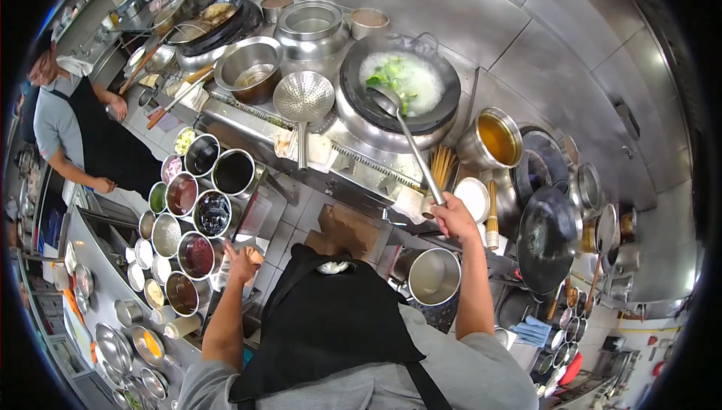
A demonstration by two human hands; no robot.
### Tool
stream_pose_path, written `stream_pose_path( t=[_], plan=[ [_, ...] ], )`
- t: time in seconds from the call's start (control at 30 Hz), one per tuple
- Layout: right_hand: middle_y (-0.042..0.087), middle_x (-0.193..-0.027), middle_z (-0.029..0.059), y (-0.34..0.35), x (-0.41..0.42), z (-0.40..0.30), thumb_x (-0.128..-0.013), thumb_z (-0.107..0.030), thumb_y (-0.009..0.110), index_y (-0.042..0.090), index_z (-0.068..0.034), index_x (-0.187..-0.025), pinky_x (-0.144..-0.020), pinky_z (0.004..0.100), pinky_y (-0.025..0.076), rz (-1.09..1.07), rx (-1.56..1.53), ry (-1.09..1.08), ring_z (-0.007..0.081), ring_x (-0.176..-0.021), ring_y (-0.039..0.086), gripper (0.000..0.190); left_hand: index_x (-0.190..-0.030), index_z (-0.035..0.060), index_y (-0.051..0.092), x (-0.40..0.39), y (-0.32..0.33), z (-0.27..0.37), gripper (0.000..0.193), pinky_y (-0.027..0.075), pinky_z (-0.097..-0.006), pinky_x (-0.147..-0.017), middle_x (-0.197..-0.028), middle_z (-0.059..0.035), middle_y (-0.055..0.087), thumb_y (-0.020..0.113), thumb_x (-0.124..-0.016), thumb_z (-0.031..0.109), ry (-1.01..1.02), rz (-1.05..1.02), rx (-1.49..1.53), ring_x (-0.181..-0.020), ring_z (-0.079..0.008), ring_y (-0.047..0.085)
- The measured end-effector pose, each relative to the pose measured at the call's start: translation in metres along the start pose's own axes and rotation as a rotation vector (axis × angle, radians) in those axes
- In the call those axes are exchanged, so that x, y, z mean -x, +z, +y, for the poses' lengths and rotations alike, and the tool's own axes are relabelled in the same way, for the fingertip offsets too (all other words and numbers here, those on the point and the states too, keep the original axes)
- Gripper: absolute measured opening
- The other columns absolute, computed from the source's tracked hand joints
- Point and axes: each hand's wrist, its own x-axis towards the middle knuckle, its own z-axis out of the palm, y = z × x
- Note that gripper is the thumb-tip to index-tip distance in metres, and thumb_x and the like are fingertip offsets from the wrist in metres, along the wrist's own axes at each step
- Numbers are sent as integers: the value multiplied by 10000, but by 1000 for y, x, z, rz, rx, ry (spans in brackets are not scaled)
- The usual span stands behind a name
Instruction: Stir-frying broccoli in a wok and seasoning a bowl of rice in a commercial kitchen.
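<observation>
My right hand [456, 219] grips the long handle of a metal wok ladle [414, 147]. The ladle's bowl rests at the near side of a black wok [351, 85], where green leafy vegetables [389, 76] sit in pale, frothing liquid. My left hand [242, 263] is low on the left, beside steel pots of dark red sauce [196, 255] and brown sauce [182, 293]. Its fingers are partly curled at the edge of the sauce stand; whether they hold anything is unclear. A perforated strainer [303, 97] lies left of the wok, its handle over the stove's front edge.
A steel pot of amber liquid [496, 139] and a bamboo brush [492, 215] stand right of the wok. An empty black wok [547, 241] leans farther right. A large stockpot [434, 276] is beside my body. A co-worker [84, 116] stands at the left.
</observation>
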Motion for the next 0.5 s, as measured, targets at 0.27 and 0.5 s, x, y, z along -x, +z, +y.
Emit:
stream_pose_path(
  t=[0.27, 0.5],
  plan=[
    [472, -521, -9, 41, -63, -7, -884, -110, 566, 528, -45, -945, -335, 254, 321, 118, -17, -96, 93, -354, 423, 97, -1303, 80, 461, -1, 1, -7, 776, 229, -502, -1129, -1504, -311, -145, 822, -659, 319, 19, -9, 23, -1398, -513, -29],
    [479, -543, -2, 42, -124, -23, -885, -166, 586, 528, -63, -906, -335, 263, 322, 37, -225, -18, 96, -361, 427, 121, -1314, 63, 450, -9, 9, -13, 800, 215, -511, -1131, -1489, -349, -117, 825, -660, 332, 36, 18, -32, -1377, -553, -18]
  ],
)
